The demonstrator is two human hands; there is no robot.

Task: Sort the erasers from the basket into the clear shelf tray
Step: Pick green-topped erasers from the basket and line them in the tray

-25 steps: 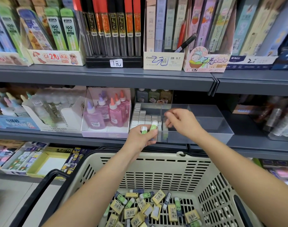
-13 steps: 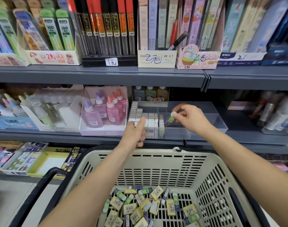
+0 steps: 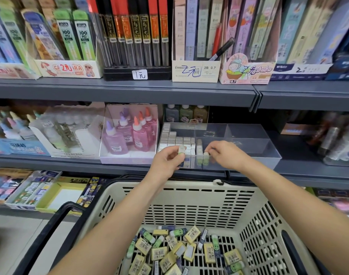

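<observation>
**Erasers going upright into the tray's front row**

Small green-and-white sleeved erasers stand on end in the clear plastic shelf tray [image 3: 249, 155]. The right hand [image 3: 225, 154] pinches one such eraser [image 3: 205, 156], long axis vertical, at the front row. The left hand [image 3: 166, 162], at its nine o'clock, pinches another [image 3: 181, 150]. More lie in the beige plastic basket [image 3: 189, 197] at six o'clock.

The person's left hand [image 3: 166, 160] and right hand [image 3: 225, 154] are bare, both forearms uncovered, with no sleeves showing
</observation>
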